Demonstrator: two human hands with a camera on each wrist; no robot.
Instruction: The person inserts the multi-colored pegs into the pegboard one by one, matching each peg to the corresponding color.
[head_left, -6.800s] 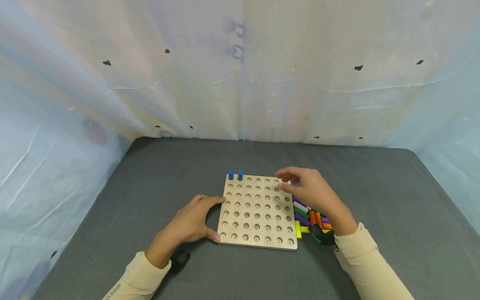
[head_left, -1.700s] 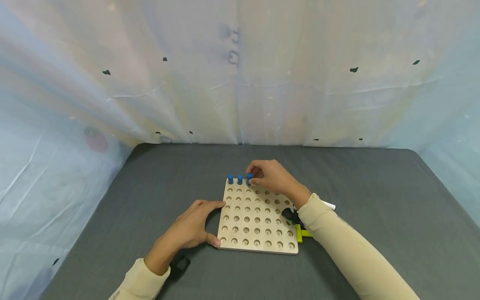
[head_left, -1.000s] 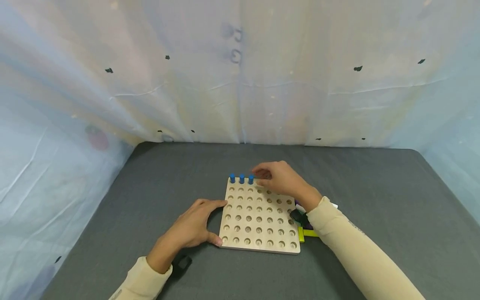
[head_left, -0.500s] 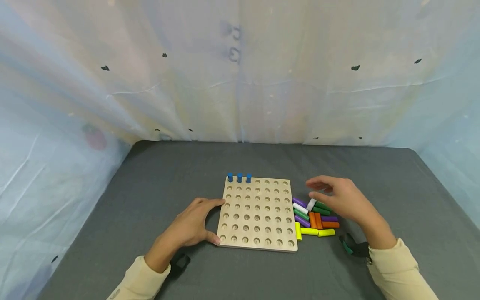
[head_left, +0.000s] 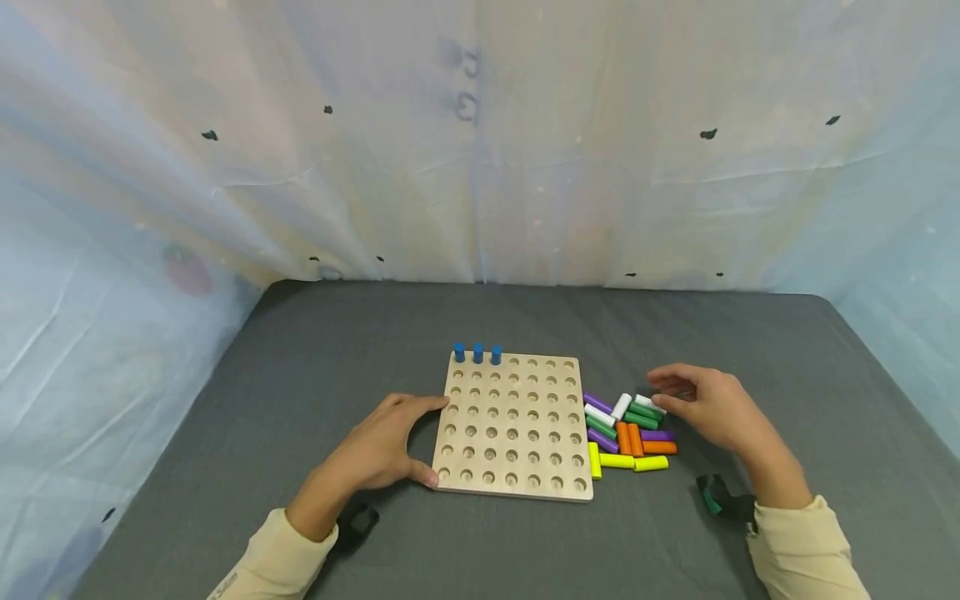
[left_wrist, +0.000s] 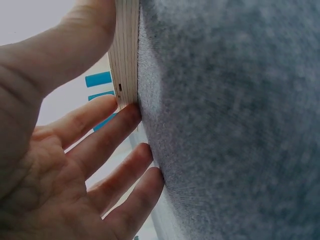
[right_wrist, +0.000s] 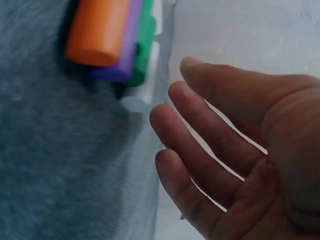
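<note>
**Wooden pegboard with its far row part-filled**

At left, the left hand is touching the pegboard's left edge, thumb and index finger spreading wide apart along it. The pegboard is lying flat on the grey tabletop, its forty-nine holes forming seven rows of seven. Three blue pegs are standing upright in the far row's three leftmost holes. Just beside the right edge, fifteen loose pegs are lying in a cluster: three purple pegs, three white pegs, three green pegs, three orange pegs and three yellow pegs. At far right, the right hand is hovering beside the rightmost white peg, fingers loosely curving, thumb standing apart, the grasp holding nothing.

The left wrist view is revealing what the head view is hiding: the pegboard's layered side and all four fingers spreading, two fingertips meeting that side. The right wrist view is showing the right palm and a gap separating fingertips from pegs, which the head view is leaving unclear.
</note>
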